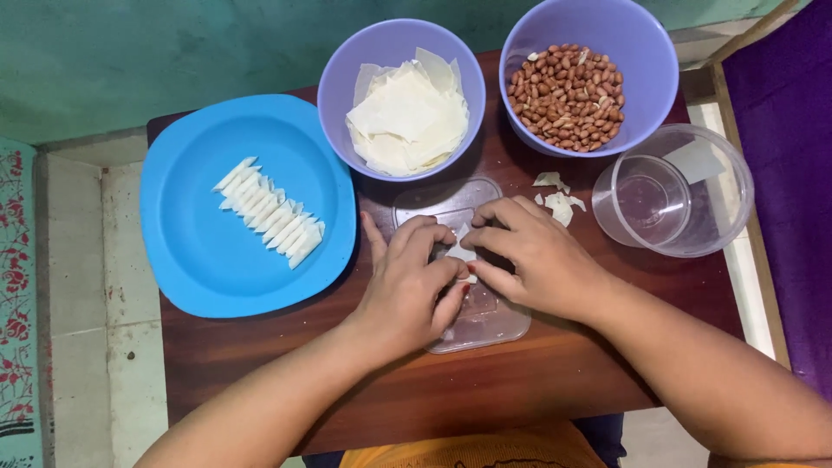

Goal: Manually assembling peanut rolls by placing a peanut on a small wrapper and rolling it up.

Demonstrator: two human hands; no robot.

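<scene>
While the left hand (407, 286) and right hand (537, 256) both pinch a small white wrapper (459, 254) over the clear lid (468, 260) on the desk (520, 381), finished rolls (270, 212) sit lined up on the blue plate (199, 260).

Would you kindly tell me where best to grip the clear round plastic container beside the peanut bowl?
Probably the rim of the clear round plastic container, from above on its right side: it stands upright and open, with nothing crowding that edge, while the purple peanut bowl crowds its upper left.

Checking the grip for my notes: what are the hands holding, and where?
Both hands pinch a small white wrapper piece at its edges, fingertips together, over a clear lid.
</scene>
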